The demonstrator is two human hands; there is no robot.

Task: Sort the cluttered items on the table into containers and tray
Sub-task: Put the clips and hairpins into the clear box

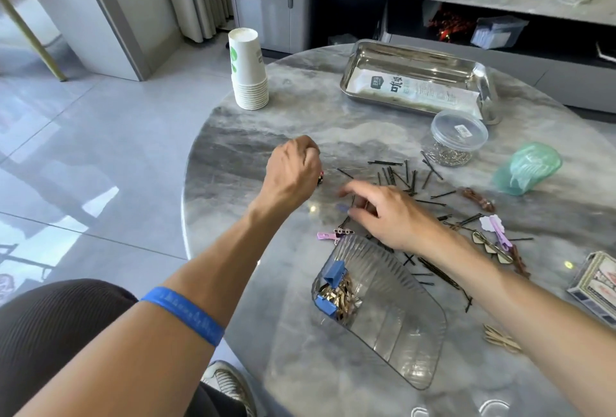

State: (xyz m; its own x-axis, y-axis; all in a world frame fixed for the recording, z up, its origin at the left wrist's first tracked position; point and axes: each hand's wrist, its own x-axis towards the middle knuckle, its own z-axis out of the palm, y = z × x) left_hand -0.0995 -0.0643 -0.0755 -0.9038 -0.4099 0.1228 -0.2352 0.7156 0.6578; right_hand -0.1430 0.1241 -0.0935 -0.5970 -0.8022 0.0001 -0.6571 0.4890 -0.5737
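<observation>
Grey marble forms the round table [266,123] in front of us, and its left edge curves close to a stack of paper cups [248,73], which stands near that rim with bare stone around it. At the far side we see a steel tray [480,83] with a flat printed packet [416,89] lying inside, and just in front of the tray a small clear jar [458,136] with its lid on holds metal clips. Many black hairpins [400,176] lie scattered across the middle of the table, between the jar and a clear ribbed container [383,310] nearer to us; this container holds gold clips and blue binder clips [333,271] at its left end. Our left hand [293,169] is curled into a fist above the table, and something small and dark shows at its edge, but we cannot tell if the fingers really hold it. Our right hand [390,213] hovers low over the hairpins with fingers spread and relaxed; it looks blurred. A pink hair clip [333,235] lies just beside the far corner of the container. To the right we see a purple clip [496,228], brown clips [476,199], a green shower cap [526,166] and a card box [596,283] at the right border. Most open stone is on the left and near side of the table.
</observation>
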